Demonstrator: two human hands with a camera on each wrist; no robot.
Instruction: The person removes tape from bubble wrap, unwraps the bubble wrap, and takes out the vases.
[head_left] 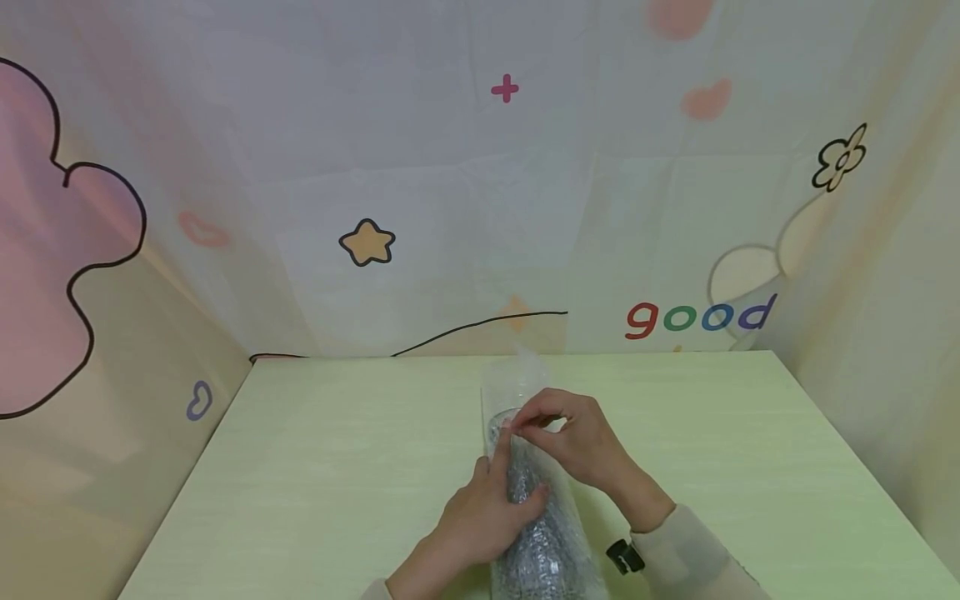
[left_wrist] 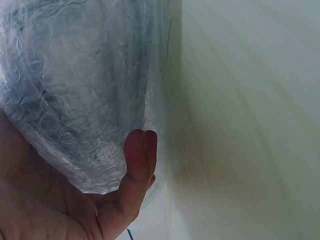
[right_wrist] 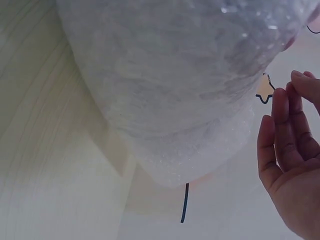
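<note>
Along the middle of the pale green surface [head_left: 337, 467] lies a long bundle [head_left: 536, 558] in clear bubble wrap, its near end cut off by the bottom of the head view. Across its top rests the left grip [head_left: 483, 517], released, fingers spread and pressing: the index points along the bundle toward its far part, the thumb lies over its right side. The right grip [head_left: 581, 433] reaches from the right over that far part, thumb and fingertips drawn together just beside the left index fingertip; whether they pinch anything, I cannot tell. Beyond both, a flatter, translucent end of wrap [head_left: 517, 379] stretches toward the printed backdrop [head_left: 450, 200]
</note>
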